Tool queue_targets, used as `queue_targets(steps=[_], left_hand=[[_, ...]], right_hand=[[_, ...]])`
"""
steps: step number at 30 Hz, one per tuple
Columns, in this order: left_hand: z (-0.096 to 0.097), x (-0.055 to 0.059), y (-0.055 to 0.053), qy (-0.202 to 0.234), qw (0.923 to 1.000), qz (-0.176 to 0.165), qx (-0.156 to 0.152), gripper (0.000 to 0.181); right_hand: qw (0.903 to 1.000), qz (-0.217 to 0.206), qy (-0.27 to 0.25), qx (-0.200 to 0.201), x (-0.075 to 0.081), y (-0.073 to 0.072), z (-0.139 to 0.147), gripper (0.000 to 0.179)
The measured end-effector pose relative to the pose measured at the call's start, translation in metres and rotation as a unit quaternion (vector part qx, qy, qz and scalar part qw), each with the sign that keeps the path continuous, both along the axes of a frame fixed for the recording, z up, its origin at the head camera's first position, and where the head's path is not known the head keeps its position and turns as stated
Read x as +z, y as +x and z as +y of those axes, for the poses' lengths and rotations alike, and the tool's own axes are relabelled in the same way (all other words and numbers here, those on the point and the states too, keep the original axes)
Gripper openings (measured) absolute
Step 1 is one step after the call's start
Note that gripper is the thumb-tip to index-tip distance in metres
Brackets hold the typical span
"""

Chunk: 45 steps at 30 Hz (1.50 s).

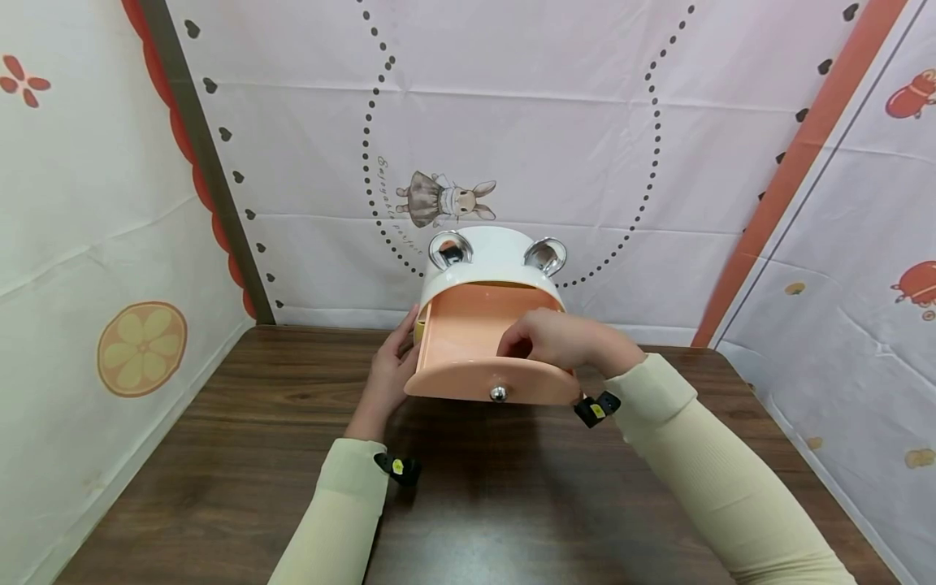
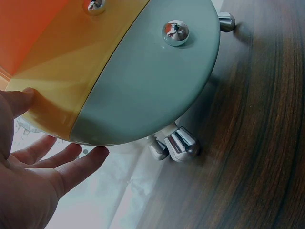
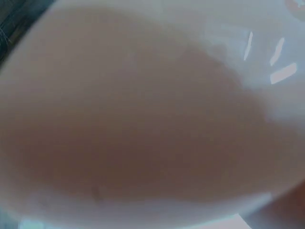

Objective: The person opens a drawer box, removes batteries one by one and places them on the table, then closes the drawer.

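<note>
A small cabinet [image 1: 491, 248] with a white rounded top and shiny ring-shaped ears stands on the table. Its peach top drawer [image 1: 457, 325] is pulled out and shows a chrome knob on its front. My right hand [image 1: 556, 337] reaches into this drawer, fingers bent down behind the front panel; cannot tell whether they hold anything. At the cabinet's left side, my left hand [image 2: 28, 176] grips the edge, thumb on the yellow drawer front [image 2: 71, 71] and fingers along the side. A green drawer front [image 2: 147, 81] lies below the yellow one. In the right wrist view, the peach panel [image 3: 133, 119] looms blurred.
The cabinet stands on chrome feet [image 2: 181, 144] on a dark wooden table [image 1: 256, 455]. Behind it hangs a pale printed cloth [image 1: 512, 146] with a rabbit figure. More printed cloth [image 1: 66, 268] lines the left, and likewise the right. Black wrist bands sit at both cuffs.
</note>
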<state>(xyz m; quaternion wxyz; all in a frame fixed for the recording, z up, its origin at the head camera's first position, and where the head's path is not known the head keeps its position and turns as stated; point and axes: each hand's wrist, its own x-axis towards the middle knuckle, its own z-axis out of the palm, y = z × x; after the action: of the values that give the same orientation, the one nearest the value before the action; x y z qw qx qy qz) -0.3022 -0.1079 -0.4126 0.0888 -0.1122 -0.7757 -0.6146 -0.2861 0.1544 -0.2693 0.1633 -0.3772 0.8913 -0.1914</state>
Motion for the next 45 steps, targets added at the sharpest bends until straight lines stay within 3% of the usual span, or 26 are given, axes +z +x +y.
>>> queue_targets(steps=[6, 13, 20, 28, 33, 40, 45], left_hand=[[-0.001, 0.002, 0.002, 0.000, 1.0000, -0.003, -0.007, 0.057], [0.003, 0.029, 0.022, -0.007, 0.9997, -0.016, -0.016, 0.058], [0.003, 0.028, 0.021, -0.005, 0.9998, -0.015, -0.014, 0.059], [0.004, 0.029, 0.023, -0.006, 0.9998, -0.017, -0.012, 0.059], [0.004, 0.027, 0.019, -0.005, 0.9998, -0.014, -0.013, 0.059], [0.000, 0.003, -0.001, 0.007, 0.9999, -0.006, -0.011, 0.058], [0.000, -0.001, -0.002, -0.003, 1.0000, 0.005, -0.003, 0.057]], right_hand=[[0.9995, 0.026, -0.008, -0.014, -0.003, 0.000, 0.003, 0.009], [0.9982, 0.054, -0.019, -0.015, -0.003, 0.006, 0.006, 0.004], [0.9956, 0.081, -0.042, -0.020, -0.002, 0.006, 0.010, 0.008], [0.9886, 0.139, -0.053, -0.024, -0.003, 0.005, 0.014, 0.011], [0.9875, 0.138, -0.072, -0.026, 0.000, 0.006, 0.017, 0.015], [0.9812, 0.170, -0.091, -0.013, 0.003, 0.006, 0.023, 0.018], [0.9768, 0.181, -0.114, -0.007, 0.005, 0.008, 0.026, 0.018]])
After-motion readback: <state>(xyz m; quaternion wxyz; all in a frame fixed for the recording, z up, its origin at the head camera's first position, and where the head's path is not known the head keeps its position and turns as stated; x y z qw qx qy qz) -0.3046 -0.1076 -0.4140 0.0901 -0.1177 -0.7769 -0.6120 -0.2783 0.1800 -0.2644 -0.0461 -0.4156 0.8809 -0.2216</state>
